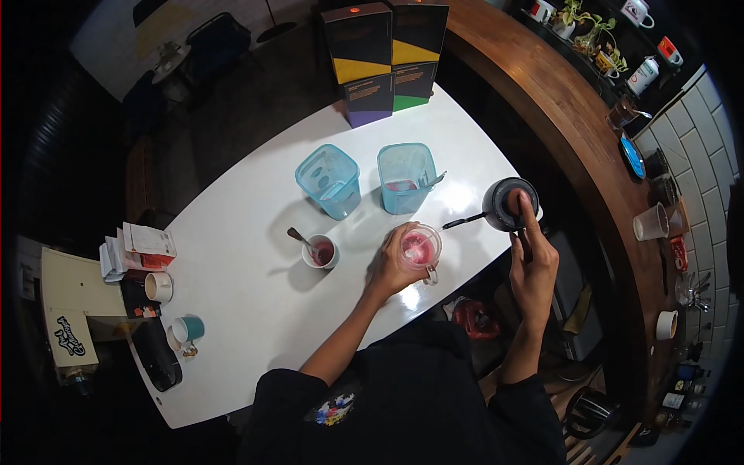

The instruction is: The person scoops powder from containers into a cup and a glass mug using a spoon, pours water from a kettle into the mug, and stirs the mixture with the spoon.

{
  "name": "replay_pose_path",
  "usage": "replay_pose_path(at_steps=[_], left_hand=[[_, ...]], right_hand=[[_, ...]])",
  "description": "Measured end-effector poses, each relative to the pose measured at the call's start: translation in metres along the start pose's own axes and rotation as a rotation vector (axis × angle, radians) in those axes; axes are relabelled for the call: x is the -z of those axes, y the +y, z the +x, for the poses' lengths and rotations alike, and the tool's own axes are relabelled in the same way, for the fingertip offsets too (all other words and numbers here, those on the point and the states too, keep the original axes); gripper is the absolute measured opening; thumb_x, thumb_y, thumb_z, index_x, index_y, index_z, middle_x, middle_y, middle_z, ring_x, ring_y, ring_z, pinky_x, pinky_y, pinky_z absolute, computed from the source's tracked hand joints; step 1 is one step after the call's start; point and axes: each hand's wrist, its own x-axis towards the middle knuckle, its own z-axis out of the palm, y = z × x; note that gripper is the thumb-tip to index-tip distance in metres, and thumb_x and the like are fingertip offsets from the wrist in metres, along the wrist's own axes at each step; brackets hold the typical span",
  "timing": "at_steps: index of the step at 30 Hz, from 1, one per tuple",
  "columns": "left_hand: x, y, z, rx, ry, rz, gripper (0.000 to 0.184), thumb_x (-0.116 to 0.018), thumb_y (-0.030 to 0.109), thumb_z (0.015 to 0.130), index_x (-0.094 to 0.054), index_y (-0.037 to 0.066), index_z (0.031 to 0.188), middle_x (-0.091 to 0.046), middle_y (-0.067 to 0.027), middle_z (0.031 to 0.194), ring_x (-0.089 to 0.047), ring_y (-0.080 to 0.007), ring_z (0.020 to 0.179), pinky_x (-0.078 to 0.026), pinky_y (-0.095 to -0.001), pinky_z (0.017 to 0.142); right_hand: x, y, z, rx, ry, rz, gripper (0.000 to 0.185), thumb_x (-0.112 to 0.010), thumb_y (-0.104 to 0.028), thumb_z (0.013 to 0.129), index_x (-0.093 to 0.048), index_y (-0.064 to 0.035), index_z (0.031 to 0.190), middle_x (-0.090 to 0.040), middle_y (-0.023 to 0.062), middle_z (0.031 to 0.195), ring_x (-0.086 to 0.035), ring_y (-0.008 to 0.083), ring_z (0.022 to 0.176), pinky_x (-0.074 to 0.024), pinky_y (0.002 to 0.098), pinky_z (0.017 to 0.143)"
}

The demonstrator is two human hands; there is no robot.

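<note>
We have the clear mug [437, 253] over the near right part of the white table [248, 310], with pink contents inside. Our left hand [391, 262] is wrapped around its left side, while its handle [432, 276] sticks out free at the near right. We judge the mug to be stiff and rather light, glass or a hard plastic; if glass, it would chip at a knock, and a wet wall would turn slippery. The low, broad side hold suits it, though the wall may get hot, and then the handle is the better place to take it.

Our right hand [535, 260] has the black kettle [500, 215] beyond the table's right edge, index finger stretched onto the lid and the other fingers curled below. The kettle's handle is mostly hidden behind those fingers, so we can only suppose they are closed on it. With liquid inside, it would be the heavier piece, its weight shifting as it tips; the finger on top should keep the lid steady. Its thin spout [463, 221] points left, its tip close to the mug's rim, and we would avoid letting the two knock.

To the left, the small white cup [308, 262] holds a leaning spoon [298, 235]; a bump there could tip it.
</note>
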Motion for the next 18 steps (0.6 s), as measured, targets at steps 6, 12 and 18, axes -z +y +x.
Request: replay_pose_path(at_steps=[6,12,18], left_hand=[[0.0,-0.004,0.0,-0.013,-0.003,-0.009,0.093,-0.096,0.024,0.056,-0.05,0.004,0.134,-0.062,-0.0176,0.126,-0.061,-0.0363,0.117,-0.049,-0.0441,0.102],[0.0,-0.004,0.0,-0.062,0.006,0.004,0.093,-0.096,0.024,0.056,-0.05,0.004,0.134,-0.062,-0.0178,0.125,-0.061,-0.0367,0.116,-0.049,-0.0443,0.101],[0.001,-0.006,0.001,-0.064,-0.003,0.012,0.092,-0.096,0.024,0.056,-0.051,0.004,0.133,-0.062,-0.0177,0.126,-0.06,-0.0368,0.116,-0.049,-0.0445,0.101]], right_hand=[[-0.009,0.007,-0.005,-0.016,-0.02,-0.003,0.081,-0.062,0.016,0.084,-0.045,-0.0212,0.153,-0.068,0.0238,0.093,-0.069,0.0373,0.08,-0.0508,0.0436,0.074],[-0.012,0.011,-0.009,-0.016,-0.027,-0.004,0.081,-0.061,0.016,0.084,-0.045,-0.0216,0.154,-0.067,0.0234,0.091,-0.068,0.0364,0.077,-0.0506,0.0436,0.073],[-0.013,0.013,-0.01,-0.02,-0.031,-0.023,0.081,-0.061,0.016,0.084,-0.045,-0.0211,0.154,-0.068,0.0232,0.091,-0.068,0.0366,0.077,-0.0503,0.0443,0.073]])
